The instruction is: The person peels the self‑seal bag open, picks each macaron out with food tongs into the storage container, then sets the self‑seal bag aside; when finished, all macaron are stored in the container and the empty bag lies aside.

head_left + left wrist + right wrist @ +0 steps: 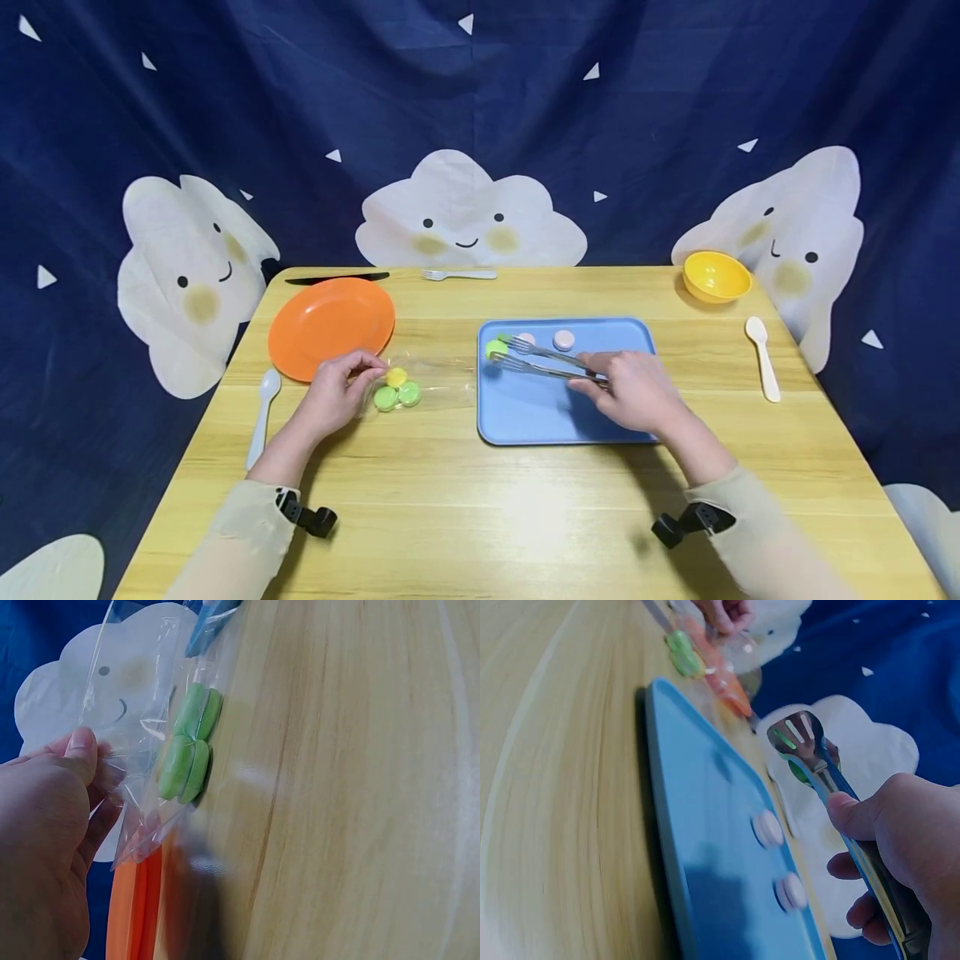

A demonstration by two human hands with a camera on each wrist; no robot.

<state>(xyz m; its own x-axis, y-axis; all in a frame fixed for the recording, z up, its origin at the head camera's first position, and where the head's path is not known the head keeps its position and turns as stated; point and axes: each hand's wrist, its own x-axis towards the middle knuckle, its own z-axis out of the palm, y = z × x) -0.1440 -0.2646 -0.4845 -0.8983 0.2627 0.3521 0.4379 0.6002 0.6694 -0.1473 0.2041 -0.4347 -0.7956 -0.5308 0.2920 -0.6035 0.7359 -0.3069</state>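
My left hand [341,392] pinches the corner of a clear plastic bag [447,385] between thumb and fingers. Inside the bag are a yellow macaron [397,377] and two green macarons [177,766]. My right hand [632,390] grips metal tongs [553,354] with slotted ends, held above a blue tray [525,421]. Between the tong ends is another green macaron [495,348], partly hidden by the slotted head in the right wrist view. Two pale pink macarons [563,340] lie on the tray near its far edge.
An orange plate [322,325] lies beyond my left hand, with a black knife [337,278] behind it. A white fork [459,274] lies at the table's far edge. White spoons [262,417] [763,358] lie at both sides. A yellow bowl [716,279] stands far right.
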